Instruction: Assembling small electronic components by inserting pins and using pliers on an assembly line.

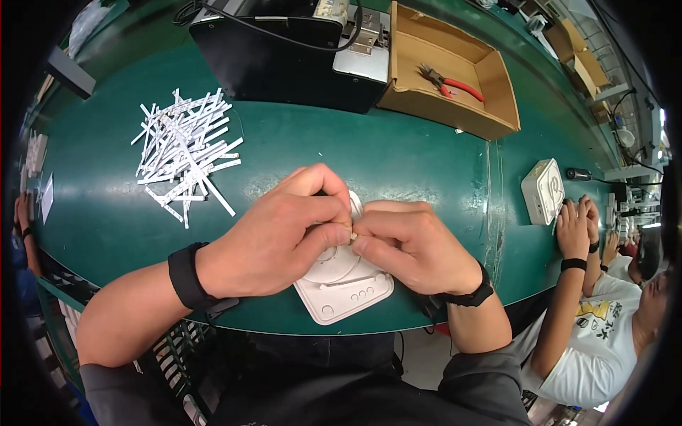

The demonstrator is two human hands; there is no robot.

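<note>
Over a white plastic housing (341, 302) my two hands come together, fingertips nearly touching. My left hand (280, 238) is closed in a pinch on a small cream-coloured piece (353, 236), too small to name. From the other side, my right hand (419, 245) pinches at the same piece with thumb and forefinger. The housing lies on the green table; it has a round raised part, partly hidden under my hands, and a row of small round marks along its near edge.
White strips (188, 145) lie in a loose pile to the left. Behind stands a black machine (277, 67) with a cable. A cardboard box (451, 106) holds red-handled cutting pliers (455, 85). At right, a co-worker's hands (574, 226) are at another white housing (541, 190).
</note>
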